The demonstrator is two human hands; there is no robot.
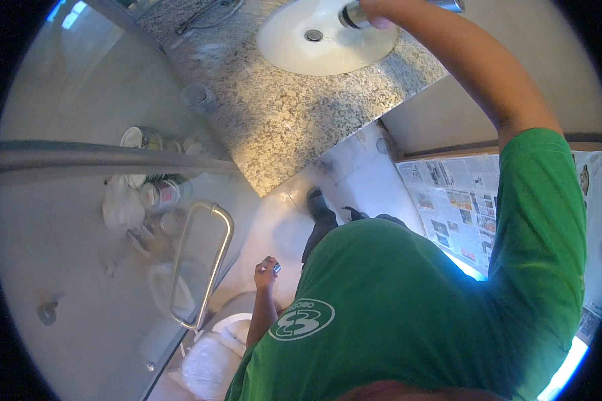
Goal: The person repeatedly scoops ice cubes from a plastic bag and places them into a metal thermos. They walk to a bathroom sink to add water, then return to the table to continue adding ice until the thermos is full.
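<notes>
Over the white oval sink point(294, 59) at the top, my right hand point(379, 12) is closed around a shiny metal cylinder point(356, 16). One end of it, with a dark rim, points over the basin near the round drain point(314, 35). Another metal part point(447, 5) shows past my wrist; my forearm hides what lies between. Low on my left side, my left hand point(265, 274) is closed on a small shiny metal piece point(277, 267), whose kind I cannot make out.
A speckled granite counter point(274, 120) surrounds the sink, with a clear cup point(198, 97) at its left edge. To the left stands a glass panel with a metal handle point(229, 230); containers show behind it. Newspaper point(451, 200) covers a surface at right. A white plastic-covered object point(211, 366) sits lower left.
</notes>
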